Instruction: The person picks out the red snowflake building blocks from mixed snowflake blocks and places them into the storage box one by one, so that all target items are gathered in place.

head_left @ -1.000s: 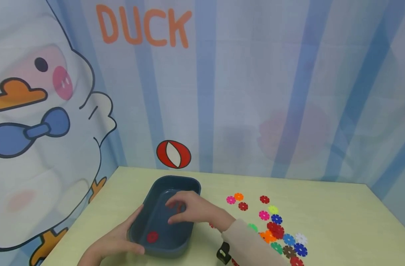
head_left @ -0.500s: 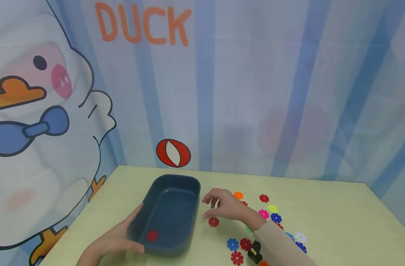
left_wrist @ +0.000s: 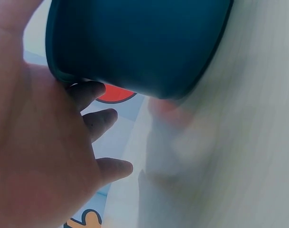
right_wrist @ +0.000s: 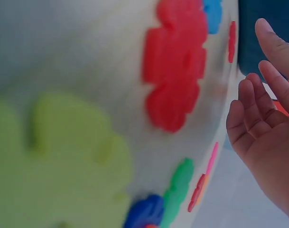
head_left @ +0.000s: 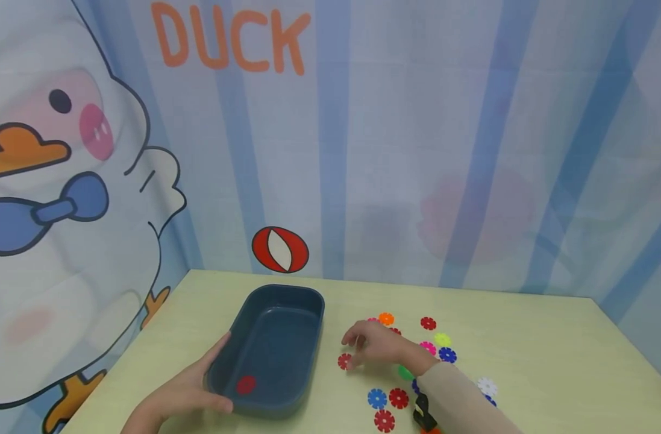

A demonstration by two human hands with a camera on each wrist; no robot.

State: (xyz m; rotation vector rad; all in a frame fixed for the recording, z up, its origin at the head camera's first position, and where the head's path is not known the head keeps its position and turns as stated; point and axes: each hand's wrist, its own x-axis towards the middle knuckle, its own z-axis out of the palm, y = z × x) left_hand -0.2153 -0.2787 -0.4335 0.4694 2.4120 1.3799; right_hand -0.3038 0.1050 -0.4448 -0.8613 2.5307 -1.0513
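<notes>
A dark blue rectangular tray (head_left: 280, 343) stands at the left of the table with one red notched disc (head_left: 246, 385) inside. My left hand (head_left: 182, 392) rests against its near-left corner, thumb along the front wall and fingers on the left side. In the left wrist view several spread fingers (left_wrist: 108, 170) extend past the tray wall. To the right of the tray, my right hand (head_left: 381, 345) is low over the table with thumb and fingers apart. Its thumb overlaps a red snowflake disc (head_left: 343, 361) lying flat. Nothing is between its fingers in the right wrist view.
Several coloured discs lie scattered at the right, including a light blue disc (head_left: 377, 398), an orange disc (head_left: 386, 319) and a white disc (head_left: 487, 386). The right sleeve (head_left: 466, 398) covers some. A printed curtain (head_left: 384, 150) hangs behind the table.
My right hand has moved from above the tray out to the right and then down to the red disc beside it. The left hand has stayed at the tray's corner.
</notes>
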